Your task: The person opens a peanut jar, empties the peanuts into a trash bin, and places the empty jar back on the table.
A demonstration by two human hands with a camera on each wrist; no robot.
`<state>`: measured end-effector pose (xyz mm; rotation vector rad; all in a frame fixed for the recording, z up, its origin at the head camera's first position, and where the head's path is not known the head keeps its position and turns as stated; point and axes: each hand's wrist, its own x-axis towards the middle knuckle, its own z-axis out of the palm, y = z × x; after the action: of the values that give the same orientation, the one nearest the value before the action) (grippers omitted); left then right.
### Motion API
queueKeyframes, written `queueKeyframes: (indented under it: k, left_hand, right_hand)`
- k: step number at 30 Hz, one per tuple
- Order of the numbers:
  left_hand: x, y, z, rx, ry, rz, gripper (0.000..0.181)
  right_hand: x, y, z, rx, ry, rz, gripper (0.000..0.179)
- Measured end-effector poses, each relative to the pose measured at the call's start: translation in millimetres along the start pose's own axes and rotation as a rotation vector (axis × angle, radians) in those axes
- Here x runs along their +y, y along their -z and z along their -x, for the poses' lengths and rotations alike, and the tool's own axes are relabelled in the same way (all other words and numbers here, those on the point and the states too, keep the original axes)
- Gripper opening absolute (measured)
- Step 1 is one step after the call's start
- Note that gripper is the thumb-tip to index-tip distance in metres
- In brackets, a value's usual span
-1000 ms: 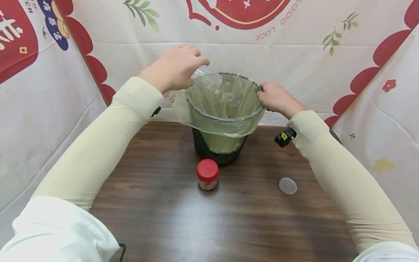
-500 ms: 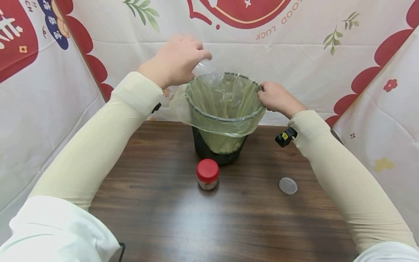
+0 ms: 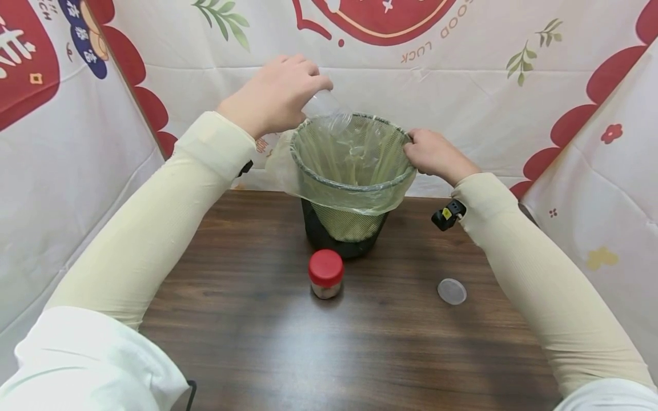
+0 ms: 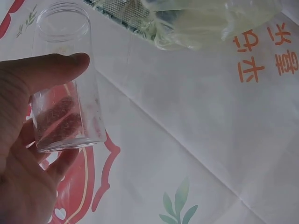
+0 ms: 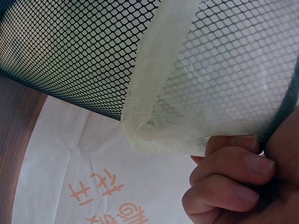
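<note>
My left hand (image 3: 283, 94) grips a clear cylindrical jar (image 4: 65, 112) with its thumb across the wall. In the head view the jar is tilted, its lower end over the left rim of a black mesh trash bin (image 3: 308, 220). Seen through the jar's wall are some dark reddish shapes; I cannot tell whether they are inside it or fingers behind it. My right hand (image 3: 437, 155) holds the bin's right rim, fingers curled over the edge and the liner. A pale yellow-green trash bag (image 5: 154, 70) lines the bin and folds down outside the rim.
In front of the bin stands a small jar with a red lid (image 3: 326, 271). A round translucent lid (image 3: 452, 291) lies to the right on the dark wooden table (image 3: 380, 348). Printed white cloth (image 3: 488, 114) walls the table at the back and sides.
Over the first half second my left hand rose slightly with the clear jar and shifted a little right; since then it is nearly still. My right hand has kept its place on the rim.
</note>
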<state>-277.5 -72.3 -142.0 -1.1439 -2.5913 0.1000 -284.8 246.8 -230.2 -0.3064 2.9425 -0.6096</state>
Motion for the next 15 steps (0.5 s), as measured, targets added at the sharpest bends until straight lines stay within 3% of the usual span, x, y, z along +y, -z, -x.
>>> queueKeyframes:
  k: [5, 10, 15]
  left_hand:
    - [2.3, 1.4, -2.8, -0.010, 0.004, -0.013, 0.058]
    - [6.2, -6.3, -4.7, -0.068, -0.053, -0.032, 0.051]
    - [7.6, -1.6, -5.0, -0.054, -0.004, 0.017, 0.055]
  right_hand:
    - [-0.2, -0.1, 1.7, 0.000, -0.005, -0.004, 0.043]
    - [-0.4, -0.3, 3.1, -0.007, -0.017, -0.009, 0.043]
    - [-0.6, 0.2, 2.7, -0.019, -0.019, -0.017, 0.044]
